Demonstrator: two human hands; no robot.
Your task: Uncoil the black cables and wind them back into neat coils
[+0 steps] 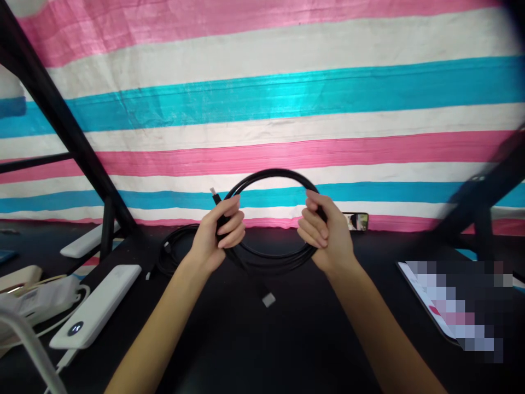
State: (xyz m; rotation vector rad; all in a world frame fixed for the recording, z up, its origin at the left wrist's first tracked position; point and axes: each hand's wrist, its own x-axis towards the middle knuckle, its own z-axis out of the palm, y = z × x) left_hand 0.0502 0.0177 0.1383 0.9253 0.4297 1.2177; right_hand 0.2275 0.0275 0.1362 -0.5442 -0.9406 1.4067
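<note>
Between my two hands a black cable [279, 173] is held up in a round coil of several loops, above the black table. My left hand [221, 230] is closed around the coil's left side. One metal-tipped plug [214, 195] sticks up past its index finger. The cable's other plug [268, 299] hangs below the coil on a free end, slightly blurred. My right hand [328, 230] grips the opposite side of the coil, thumb on top and fingers curled.
Another coiled black cable [164, 265] lies behind my left forearm. At left are a white power bank [98, 306] with a lit display and a white power strip [45, 301]. A partly blurred-out tablet-like device [426, 301] lies at right. Dark frame bars [77, 142] slant before a striped sheet [287, 93].
</note>
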